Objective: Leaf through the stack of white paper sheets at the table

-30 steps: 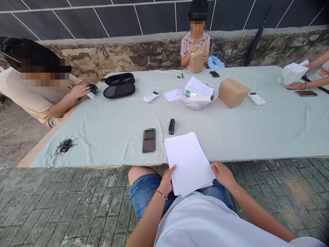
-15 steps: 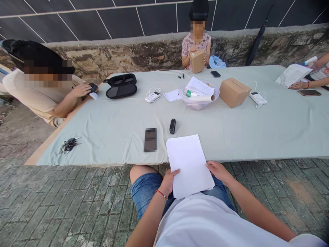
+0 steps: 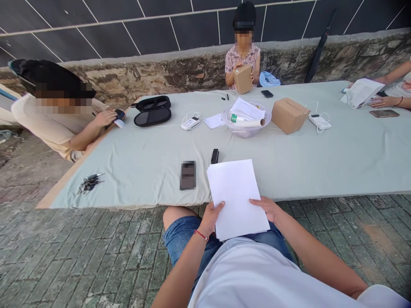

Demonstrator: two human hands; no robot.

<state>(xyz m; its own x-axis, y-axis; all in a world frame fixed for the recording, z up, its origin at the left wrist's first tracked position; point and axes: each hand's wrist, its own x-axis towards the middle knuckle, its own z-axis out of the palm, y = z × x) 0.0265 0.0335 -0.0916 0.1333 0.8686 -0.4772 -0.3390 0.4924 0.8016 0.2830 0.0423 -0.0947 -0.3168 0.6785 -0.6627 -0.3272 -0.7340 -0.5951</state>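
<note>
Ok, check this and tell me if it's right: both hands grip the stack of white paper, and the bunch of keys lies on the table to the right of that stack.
Wrong side: the head view shows the bunch of keys on the table to the left of the stack of white paper. The left hand and right hand do grip that stack.

The cloth-covered table bears keys, stapler, bowl, carton — and a black case.
</note>
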